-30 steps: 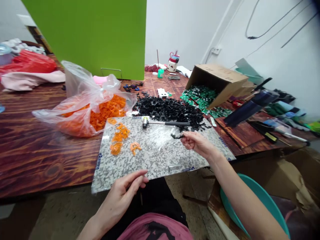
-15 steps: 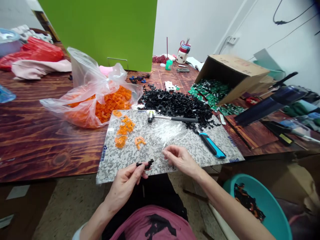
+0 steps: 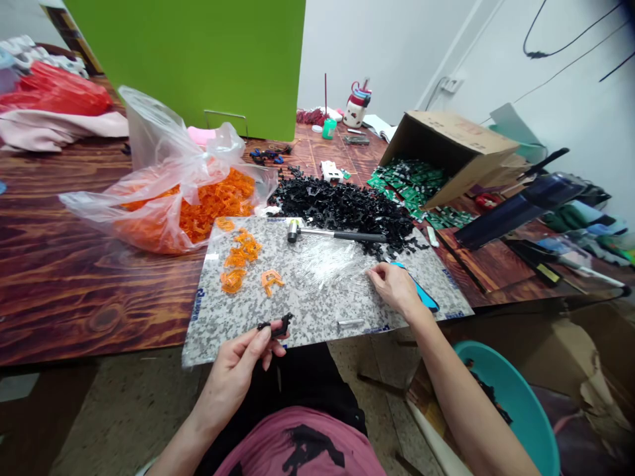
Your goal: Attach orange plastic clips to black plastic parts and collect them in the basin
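My left hand (image 3: 248, 350) pinches a small black plastic part (image 3: 282, 328) over the front edge of the speckled board (image 3: 307, 311). Farther right, my right hand (image 3: 394, 285) is closed at the right edge of a heap of thin clear pins (image 3: 327, 264); whatever its fingertips hold is too small to name. Part of the blue-handled pliers (image 3: 425, 299) shows behind that hand. A short metal rod (image 3: 350, 322) lies on the board between my hands. One orange clip (image 3: 272, 281) rests apart from several orange pieces (image 3: 242, 250). The hammer (image 3: 337, 234) lies behind the pins.
Behind the board is a pile of black parts (image 3: 342, 201). A plastic bag of orange parts (image 3: 198, 205) stands left, and a tipped cardboard box (image 3: 456, 132) with green boards (image 3: 417, 182) right. A teal basin (image 3: 533, 410) sits low at the right.
My right hand has moved right, to the edge of the pins, and now covers part of the pliers. The short metal rod has come into sight. My left hand still holds the black part.
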### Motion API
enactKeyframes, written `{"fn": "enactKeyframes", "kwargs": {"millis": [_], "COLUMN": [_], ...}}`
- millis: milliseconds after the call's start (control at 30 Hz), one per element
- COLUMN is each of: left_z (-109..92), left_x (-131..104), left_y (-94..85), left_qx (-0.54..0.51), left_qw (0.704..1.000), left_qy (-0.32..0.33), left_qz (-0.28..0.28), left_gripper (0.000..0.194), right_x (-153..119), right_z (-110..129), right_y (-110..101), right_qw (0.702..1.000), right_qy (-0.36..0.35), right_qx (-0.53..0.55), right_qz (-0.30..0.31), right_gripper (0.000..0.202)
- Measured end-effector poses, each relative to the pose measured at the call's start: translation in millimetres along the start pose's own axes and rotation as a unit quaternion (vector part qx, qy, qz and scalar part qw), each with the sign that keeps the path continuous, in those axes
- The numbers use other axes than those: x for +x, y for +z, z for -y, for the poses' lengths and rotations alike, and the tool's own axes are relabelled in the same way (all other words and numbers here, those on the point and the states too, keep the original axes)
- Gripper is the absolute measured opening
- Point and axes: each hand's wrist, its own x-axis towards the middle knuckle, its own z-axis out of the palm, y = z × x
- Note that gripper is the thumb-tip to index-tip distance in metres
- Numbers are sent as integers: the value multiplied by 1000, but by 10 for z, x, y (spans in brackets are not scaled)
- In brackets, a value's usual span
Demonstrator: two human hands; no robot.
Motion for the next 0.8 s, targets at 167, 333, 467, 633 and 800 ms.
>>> {"fn": "enactKeyframes", "kwargs": {"millis": [167,333,467,633,800], "left_z": [-32,-76,-107,-106,-93], "left_x": [-13,15,16,-12,-26], "left_y": [34,158,212,204,212], "left_qx": [10,-13,16,36,26], "left_qw": [1000,1000,999,999,999], "left_qy": [1,19,28,32,19], "left_qz": [-16,1,-4,-9,-8], "left_gripper": [35,40,39,38,38], "right_x": [-164,-736,-1067,-1104,-1106], "right_z": [180,777,1158,1220,1201], "right_y": [-127,-122,10,131,132], "right_qw": [998,952,908,901,900], "right_qy": [-2,-179,-276,-290,-309], "right_qx": [32,250,313,321,308], "right_qz": [-45,0,41,21,8], "right_gripper": [22,15,6,7,10]}}
